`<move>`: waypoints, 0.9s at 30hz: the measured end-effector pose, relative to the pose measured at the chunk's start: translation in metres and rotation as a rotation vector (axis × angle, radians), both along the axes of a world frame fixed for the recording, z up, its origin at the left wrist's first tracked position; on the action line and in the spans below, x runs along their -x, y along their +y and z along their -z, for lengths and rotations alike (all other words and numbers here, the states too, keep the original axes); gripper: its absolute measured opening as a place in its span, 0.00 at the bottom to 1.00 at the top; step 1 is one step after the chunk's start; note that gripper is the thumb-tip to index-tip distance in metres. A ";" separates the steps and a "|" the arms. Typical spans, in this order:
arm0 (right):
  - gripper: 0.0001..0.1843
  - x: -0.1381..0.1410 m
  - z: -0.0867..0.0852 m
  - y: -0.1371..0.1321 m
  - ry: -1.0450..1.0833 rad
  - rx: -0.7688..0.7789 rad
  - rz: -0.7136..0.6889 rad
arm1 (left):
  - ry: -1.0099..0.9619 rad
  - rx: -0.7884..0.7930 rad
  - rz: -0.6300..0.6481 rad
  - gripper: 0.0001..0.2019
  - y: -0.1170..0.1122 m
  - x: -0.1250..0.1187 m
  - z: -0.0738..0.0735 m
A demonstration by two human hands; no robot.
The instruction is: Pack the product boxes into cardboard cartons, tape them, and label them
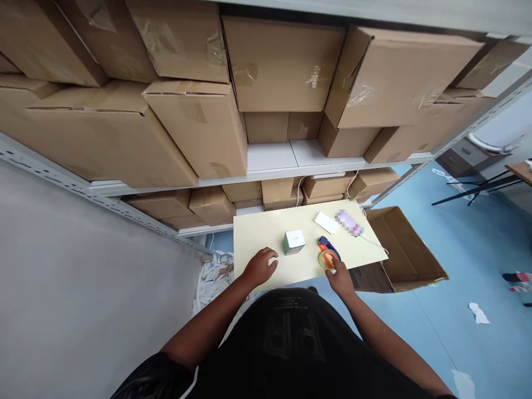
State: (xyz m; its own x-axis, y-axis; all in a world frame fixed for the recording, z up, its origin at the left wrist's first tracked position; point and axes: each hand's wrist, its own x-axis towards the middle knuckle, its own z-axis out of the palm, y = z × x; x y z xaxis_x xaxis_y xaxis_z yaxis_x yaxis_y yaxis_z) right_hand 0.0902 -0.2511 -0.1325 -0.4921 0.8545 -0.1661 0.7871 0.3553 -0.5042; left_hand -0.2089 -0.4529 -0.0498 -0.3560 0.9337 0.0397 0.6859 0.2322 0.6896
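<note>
A small green-and-white box [293, 242] stands upright on the pale yellow tabletop [257, 227]. To its left is my left hand [260, 267], thumb and fingers apart and curved, holding nothing and not touching the box. An orange and dark blue tape dispenser [328, 252] with a roll of tape lies to the right of the box. My right hand [341, 280] grips its near end between thumb and fingers. Behind the dispenser lies a flat white rectangular item [326, 223], with a blurred-out purple and pink object [349, 222] beside it.
Shelves packed with cardboard boxes [286, 64] rise behind the table. An open carton [409, 249] stands on the blue floor to the right. White scraps [211, 282] are heaped at the left, beside a grey wall [95, 277]. A white cable hangs over the table's right edge.
</note>
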 end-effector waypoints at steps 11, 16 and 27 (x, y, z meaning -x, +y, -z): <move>0.24 0.036 -0.003 -0.018 0.182 0.225 -0.077 | -0.209 -0.026 -0.178 0.45 0.053 -0.008 0.003; 0.32 0.083 -0.012 0.002 0.256 0.363 -0.166 | -0.594 0.121 -0.437 0.44 0.057 -0.030 0.037; 0.45 0.182 -0.006 0.018 0.256 0.604 -0.446 | -0.592 0.064 -0.490 0.39 0.066 -0.022 0.054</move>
